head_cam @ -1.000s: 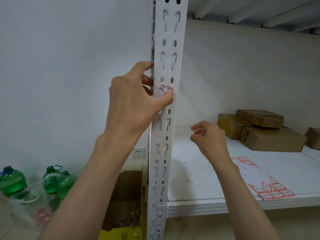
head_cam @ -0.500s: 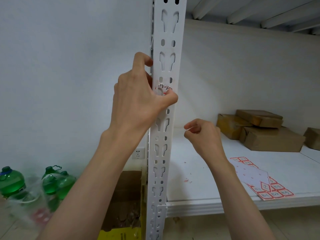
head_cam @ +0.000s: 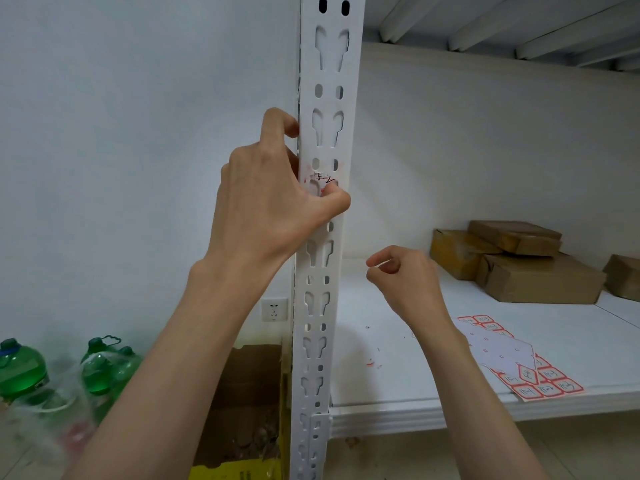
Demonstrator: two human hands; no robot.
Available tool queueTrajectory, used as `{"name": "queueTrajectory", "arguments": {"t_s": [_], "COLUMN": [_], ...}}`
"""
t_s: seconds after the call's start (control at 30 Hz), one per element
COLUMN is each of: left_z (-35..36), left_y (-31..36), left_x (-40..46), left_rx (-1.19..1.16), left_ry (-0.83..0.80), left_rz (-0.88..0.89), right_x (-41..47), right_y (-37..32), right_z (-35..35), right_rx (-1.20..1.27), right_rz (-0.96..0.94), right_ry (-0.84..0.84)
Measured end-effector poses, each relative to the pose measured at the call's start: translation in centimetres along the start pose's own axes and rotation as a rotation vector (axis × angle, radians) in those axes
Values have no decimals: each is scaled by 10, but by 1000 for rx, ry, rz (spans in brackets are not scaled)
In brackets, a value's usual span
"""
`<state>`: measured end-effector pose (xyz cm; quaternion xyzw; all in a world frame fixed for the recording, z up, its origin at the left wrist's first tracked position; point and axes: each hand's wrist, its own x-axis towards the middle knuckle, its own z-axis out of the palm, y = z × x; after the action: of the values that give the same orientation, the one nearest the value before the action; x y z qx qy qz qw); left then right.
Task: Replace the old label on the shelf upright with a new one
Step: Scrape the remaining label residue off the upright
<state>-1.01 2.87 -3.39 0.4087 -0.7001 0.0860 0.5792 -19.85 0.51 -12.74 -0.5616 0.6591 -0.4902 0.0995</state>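
While my left hand [head_cam: 266,199] grips the shelf post [head_cam: 323,237], thumb pressing its worn label [head_cam: 323,183], my right hand [head_cam: 403,282] hovers nearby, fingers curled, seemingly empty.

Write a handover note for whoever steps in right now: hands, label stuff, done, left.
Left hand: wrapped round the shelf upright, thumb pressing on the old label, which bears handwriting and looks partly scraped.
Right hand: free in front of the shelf board, fingers loosely curled; whether it pinches a scrap is unclear.
Label sheet: lies on the shelf board by the front edge, several red-bordered labels left.
Done: old label partly off; red flecks lie on the board.
Left: clear the remains, peel a new label, stick it on the upright.
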Motion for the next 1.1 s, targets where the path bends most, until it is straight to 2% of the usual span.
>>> {"name": "queueTrajectory", "arguments": {"t_s": [0.3, 0.6, 0.83, 0.97, 1.1], "left_z": [-4, -2, 4, -1, -10], "left_y": [-4, 2, 2, -4, -15], "left_x": [1, -3, -7, -4, 1], "left_rx": [-72, 12, -28, -138, -218], "left_ry": [-45, 19, 94, 58, -44], "left_rz": [-16, 12, 13, -15, -27], "right_x": [2, 3, 3, 2, 2], "right_y": [10, 17, 39, 56, 59], "right_z": [5, 6, 8, 15, 18], "right_rx": [15, 6, -47, -139, -178], "right_rz": [43, 61, 127, 158, 134], "right_ry": [-34, -52, -24, -63, -59]}}
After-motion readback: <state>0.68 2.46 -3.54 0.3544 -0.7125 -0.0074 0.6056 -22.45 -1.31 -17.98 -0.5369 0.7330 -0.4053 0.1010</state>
